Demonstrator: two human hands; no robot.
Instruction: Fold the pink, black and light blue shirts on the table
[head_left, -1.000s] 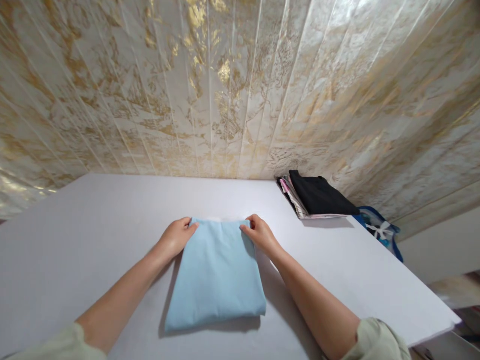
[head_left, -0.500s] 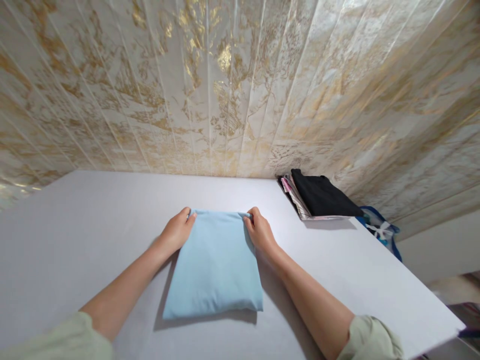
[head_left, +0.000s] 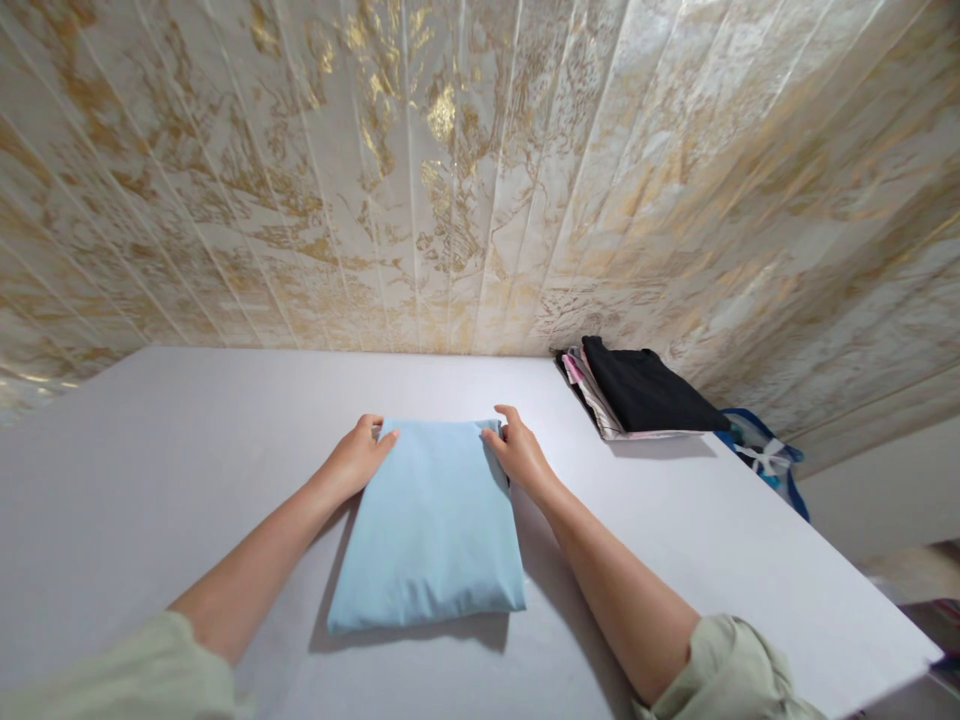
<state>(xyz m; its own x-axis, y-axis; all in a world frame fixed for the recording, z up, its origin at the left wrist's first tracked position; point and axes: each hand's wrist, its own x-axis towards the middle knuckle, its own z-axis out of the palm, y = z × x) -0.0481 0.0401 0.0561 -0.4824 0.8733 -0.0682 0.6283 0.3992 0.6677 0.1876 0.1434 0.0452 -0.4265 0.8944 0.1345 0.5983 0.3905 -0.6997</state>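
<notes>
A light-blue folded cloth garment point(head_left: 435, 520) lies in front of me on the white table, its near edge thick and slightly puffed. My left hand point(head_left: 358, 458) grips its far left corner, thumb on top and the other fingers behind the edge, partly hidden. At the far right corner, my right hand point(head_left: 519, 455) has its thumb on the fabric and its index finger lifted away from the edge. The remaining right fingers are curled by the side of the cloth, mostly out of sight.
A stack of folded clothes, black on top point(head_left: 652, 390), sits at the table's back right. Beyond the right edge hangs a clear bag with blue trim point(head_left: 765, 455). A patterned gold-and-white wall covering point(head_left: 450, 200) rises behind the white table point(head_left: 187, 450).
Both hands have loosened their pinch on the far corners, and the right index finger has straightened outward. The garment's far edge looks flatter; its near edge has shifted slightly away from me.
</notes>
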